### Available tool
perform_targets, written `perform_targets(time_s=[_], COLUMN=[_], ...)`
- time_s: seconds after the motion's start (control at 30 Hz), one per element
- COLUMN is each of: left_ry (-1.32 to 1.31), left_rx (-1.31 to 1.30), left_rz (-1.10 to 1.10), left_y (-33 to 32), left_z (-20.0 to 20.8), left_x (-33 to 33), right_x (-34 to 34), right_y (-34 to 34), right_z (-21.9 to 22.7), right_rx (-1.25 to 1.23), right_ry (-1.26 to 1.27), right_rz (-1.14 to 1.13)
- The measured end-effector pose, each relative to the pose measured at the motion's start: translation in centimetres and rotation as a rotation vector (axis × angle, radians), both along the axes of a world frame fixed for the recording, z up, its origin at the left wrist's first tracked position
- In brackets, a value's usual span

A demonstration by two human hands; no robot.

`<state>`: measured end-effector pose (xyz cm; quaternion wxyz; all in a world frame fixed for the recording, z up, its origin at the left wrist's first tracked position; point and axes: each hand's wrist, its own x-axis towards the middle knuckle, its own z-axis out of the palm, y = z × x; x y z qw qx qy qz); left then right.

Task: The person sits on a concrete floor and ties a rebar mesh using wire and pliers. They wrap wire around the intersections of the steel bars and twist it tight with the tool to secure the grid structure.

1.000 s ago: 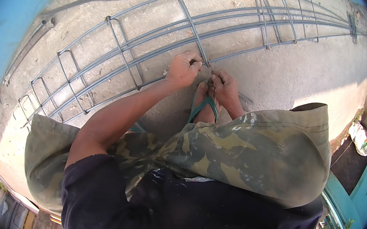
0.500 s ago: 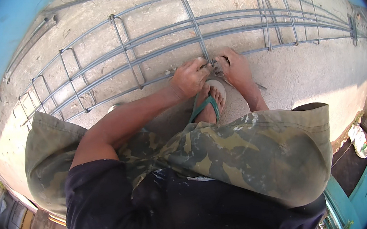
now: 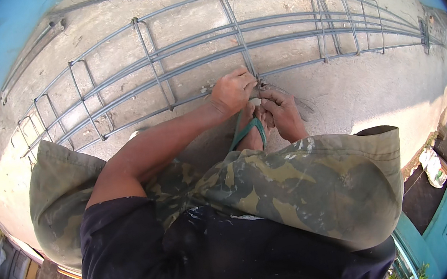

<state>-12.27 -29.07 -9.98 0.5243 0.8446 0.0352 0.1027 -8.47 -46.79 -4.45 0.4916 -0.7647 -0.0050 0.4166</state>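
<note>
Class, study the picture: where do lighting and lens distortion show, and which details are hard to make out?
Head view: the long steel bars bow in an arc, and the round image ends in black; also in the head view, sunlight brightens a patch of concrete floor at right, the dark shirt shows little detail, and anything in the left hand is too small to tell.

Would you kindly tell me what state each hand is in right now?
Left hand: closed near the steel stirrup; anything held is hidden.
Right hand: fingers curled closed; anything held is unclear.

Both hands (image 3: 233,91) at rebar cage (image 3: 242,44)
</note>
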Motion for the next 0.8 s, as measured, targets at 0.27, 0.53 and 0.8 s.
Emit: perform_targets(time_s=[0.27, 0.53, 0.8], left_ry=[0.027, 0.007, 0.066], left_rx=[0.002, -0.028, -0.017], left_rz=[-0.022, -0.049, -0.079], left_y=[1.2, -0.2, 0.5], left_z=[0.3, 0.0, 0.3], left_x=[0.3, 0.1, 0.3], right_x=[1.4, 0.6, -0.3], right_y=[-6.6, -10.0, -8.8], right_z=[3.5, 7.9, 5.5], right_rx=[-0.145, -0.246, -0.206], right_ry=[0.343, 0.275, -0.341], right_rz=[0.257, 0.326, 0.275])
